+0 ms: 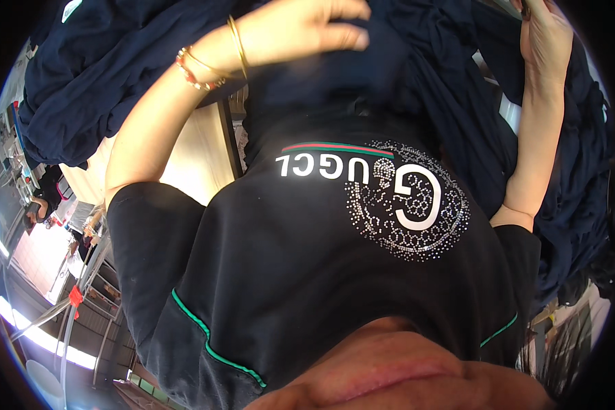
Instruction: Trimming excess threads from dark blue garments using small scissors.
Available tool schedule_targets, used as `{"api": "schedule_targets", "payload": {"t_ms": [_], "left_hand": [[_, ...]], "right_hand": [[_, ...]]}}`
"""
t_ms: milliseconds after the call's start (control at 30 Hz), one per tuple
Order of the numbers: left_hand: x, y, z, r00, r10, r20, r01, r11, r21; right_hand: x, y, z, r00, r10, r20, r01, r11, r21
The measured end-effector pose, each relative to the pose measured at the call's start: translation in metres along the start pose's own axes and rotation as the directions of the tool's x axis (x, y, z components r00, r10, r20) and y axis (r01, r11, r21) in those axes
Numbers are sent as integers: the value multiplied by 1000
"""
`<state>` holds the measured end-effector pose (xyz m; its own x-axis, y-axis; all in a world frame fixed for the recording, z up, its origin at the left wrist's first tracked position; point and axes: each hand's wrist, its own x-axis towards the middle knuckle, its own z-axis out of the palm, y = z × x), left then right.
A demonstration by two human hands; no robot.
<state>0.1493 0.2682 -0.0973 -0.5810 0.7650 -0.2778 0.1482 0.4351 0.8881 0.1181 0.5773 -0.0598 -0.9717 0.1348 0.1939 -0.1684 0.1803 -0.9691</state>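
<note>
My left hand [297, 33], with gold bangles and a beaded bracelet at the wrist, reaches across dark navy cloth [301, 89]. Its fingers are stretched out and apart, a little blurred, with nothing seen in them. Up at the far right is my right hand [548, 42], its fingers bent and partly cut off by the picture's edge. Something small and dark shows at those fingers, too little of it to name. More navy cloth [451, 89] hangs in folds beside the right forearm.
A large navy cloth heap [96, 89] lies at the far left. Below it shows a pale wooden tabletop [201, 160]. Metal rails with a red tie [76, 298] stand at the lower left. White patches [509, 113] show between folds near my right forearm.
</note>
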Motion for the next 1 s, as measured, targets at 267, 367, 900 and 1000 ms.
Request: {"api": "schedule_targets", "payload": {"t_ms": [267,367,900,1000], "left_hand": [[44,14,-63,832,-292,-471,-65,792,-607],[32,-18,-58,771,-218,-599,-18,932,-362],[12,-9,-29,951,-25,-309,85,980,181],[13,36,-57,910,-201,-362,-82,770,-632]], "right_hand": [[-1,-17,9,970,152,-189,-111,971,209],[1,-11,8,979,156,-130,-125,968,219],[0,-10,8,988,137,-73,-131,988,82],[2,-6,4,988,133,-76,-126,988,94]]}}
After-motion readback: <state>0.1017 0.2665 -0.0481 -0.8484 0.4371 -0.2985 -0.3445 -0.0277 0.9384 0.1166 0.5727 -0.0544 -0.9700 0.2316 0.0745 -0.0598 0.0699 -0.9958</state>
